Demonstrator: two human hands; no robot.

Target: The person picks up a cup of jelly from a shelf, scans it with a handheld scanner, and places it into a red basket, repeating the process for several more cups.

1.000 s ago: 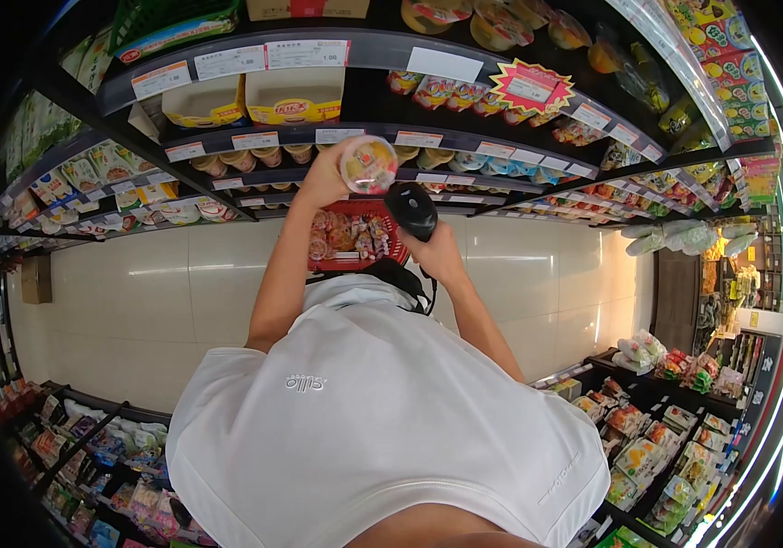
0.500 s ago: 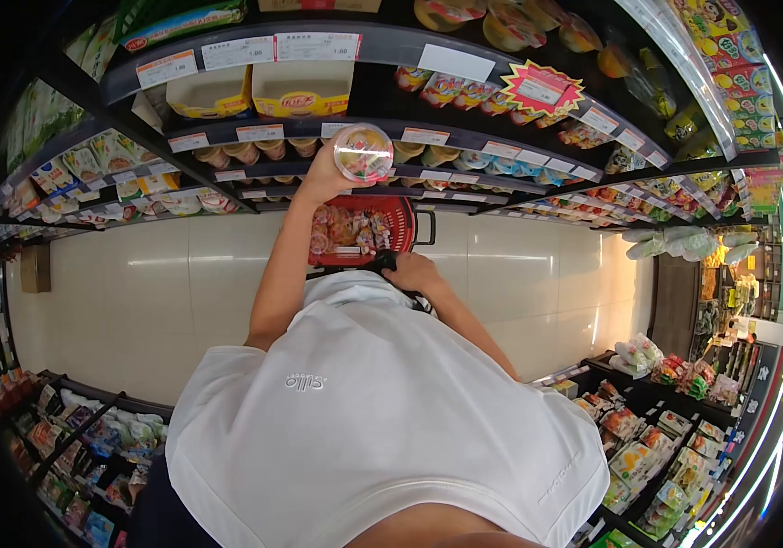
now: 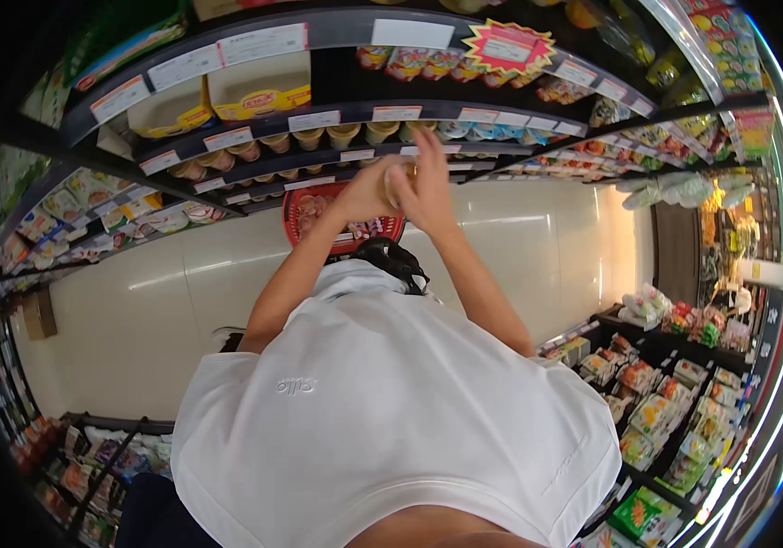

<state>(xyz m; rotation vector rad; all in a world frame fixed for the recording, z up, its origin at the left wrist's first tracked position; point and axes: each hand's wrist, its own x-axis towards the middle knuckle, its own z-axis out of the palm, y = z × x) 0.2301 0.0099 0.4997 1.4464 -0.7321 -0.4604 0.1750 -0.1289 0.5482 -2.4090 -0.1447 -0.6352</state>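
A small clear-lidded food cup point(image 3: 392, 189) is held up over the basket, in front of the shelves, mostly covered by my hands. My left hand point(image 3: 367, 194) is closed round it from the left. On the other side my right hand point(image 3: 430, 190) touches the cup, its thumb across it and its fingers stretched up and apart, slightly blurred. Beneath my forearms is a red shopping basket point(image 3: 291, 222) with several packaged goods inside. A black strap or handle point(image 3: 389, 258) lies between the basket and my white shirt.
Stocked shelves point(image 3: 336, 32) with price tags curve across the front. Small cups point(image 3: 344, 136) line a lower tier. Pale tiled floor point(image 3: 537, 247) runs left and right. Behind me stand racks of packets point(image 3: 661, 411), and a brown box point(image 3: 40, 315) sits at far left.
My right hand has left the black handle by the basket and come up to the cup. My left hand has lowered the cup and brought it right; the view has shifted.
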